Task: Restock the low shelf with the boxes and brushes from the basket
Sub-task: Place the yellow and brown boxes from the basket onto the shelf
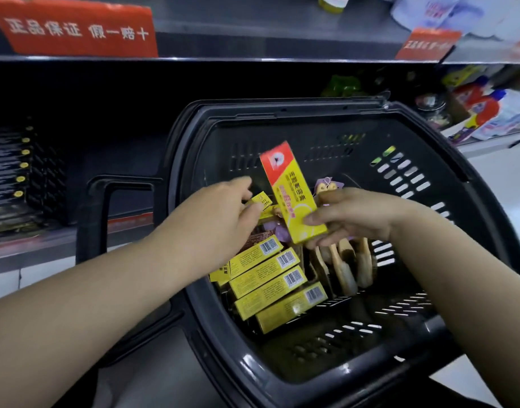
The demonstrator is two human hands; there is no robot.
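A black plastic basket (473, 219) sits in front of the low shelf (47, 240). Inside lie several yellow boxes (270, 281) in a row, barcodes up, and several wooden brushes (347, 272) to their right. My right hand (349, 216) grips one yellow and red box (291, 192), lifted upright above the basket. My left hand (220, 213) reaches into the basket and pinches another small yellow box (260, 200) at its end. Purple-wrapped items lie under the hands, partly hidden.
Dark stacked boxes (14, 169) with yellow dots stand on the low shelf at the left. Red price signs (76, 28) hang on the upper shelf edge. Detergent bottles (482, 104) fill the shelf at the right. The basket's handle (105, 207) lies folded to the left.
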